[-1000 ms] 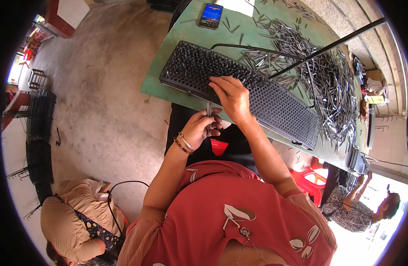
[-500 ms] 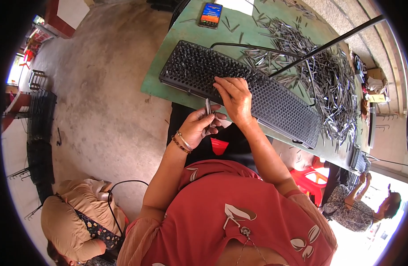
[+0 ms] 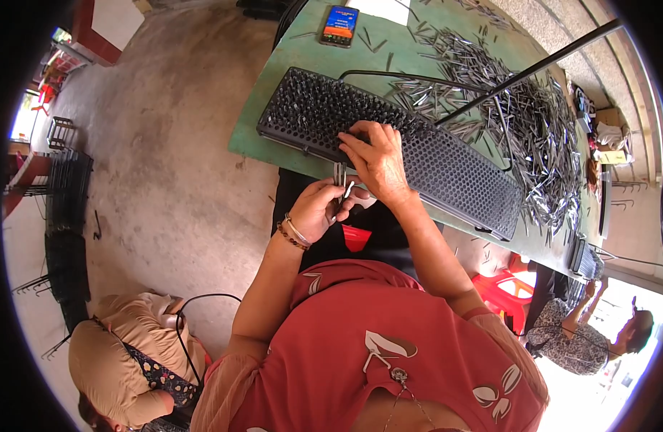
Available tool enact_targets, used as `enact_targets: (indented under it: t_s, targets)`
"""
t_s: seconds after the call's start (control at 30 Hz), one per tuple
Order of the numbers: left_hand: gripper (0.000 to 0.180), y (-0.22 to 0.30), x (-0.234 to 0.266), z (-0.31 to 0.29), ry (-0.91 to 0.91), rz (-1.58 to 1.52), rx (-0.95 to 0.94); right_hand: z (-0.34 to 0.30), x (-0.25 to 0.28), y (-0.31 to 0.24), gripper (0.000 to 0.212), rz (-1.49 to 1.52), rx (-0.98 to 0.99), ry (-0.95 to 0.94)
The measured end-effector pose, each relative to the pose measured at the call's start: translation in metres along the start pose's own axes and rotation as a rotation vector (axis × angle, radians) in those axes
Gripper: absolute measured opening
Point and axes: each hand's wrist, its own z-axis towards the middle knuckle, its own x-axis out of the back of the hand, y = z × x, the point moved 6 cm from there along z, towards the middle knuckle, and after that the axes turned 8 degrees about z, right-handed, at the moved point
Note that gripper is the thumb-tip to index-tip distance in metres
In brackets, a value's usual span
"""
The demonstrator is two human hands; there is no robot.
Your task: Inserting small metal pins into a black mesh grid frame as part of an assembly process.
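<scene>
A long black tray full of round holes lies slantwise on the green table. Its left part is packed with upright dark metal pieces; the right part shows bare holes. My left hand, just off the tray's near edge, is closed on a few thin metal strips that point upward. Over the tray's near rim, my right hand has its fingertips pinched together down at the holes. What those fingertips hold, if anything, is hidden behind the hand.
A large heap of loose metal strips covers the table's right side. A phone lies at the far edge. A black metal rod slants over the table. Two people sit nearby, one at lower left, one at right.
My right hand has shifted slightly left and down along the tray's near rim. The strips in my left hand stand a little differently, and that hand has barely moved.
</scene>
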Motion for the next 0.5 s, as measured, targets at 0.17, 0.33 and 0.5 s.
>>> enact_targets:
  t_s: [0.17,0.33,0.5]
  targets:
    - [0.03,0.005,-0.003,0.0,-0.006,-0.011,-0.053,-0.001,0.015,-0.001,0.019,0.2,-0.063,0.066]
    - [0.023,0.009,-0.01,-0.002,-0.042,0.053,-0.053,-0.021,0.001,0.011,0.018,0.76,-0.633,-0.28]
    - [0.026,0.002,-0.014,0.002,-0.046,0.059,-0.006,-0.026,0.011,0.026,0.017,0.794,-0.762,-0.099]
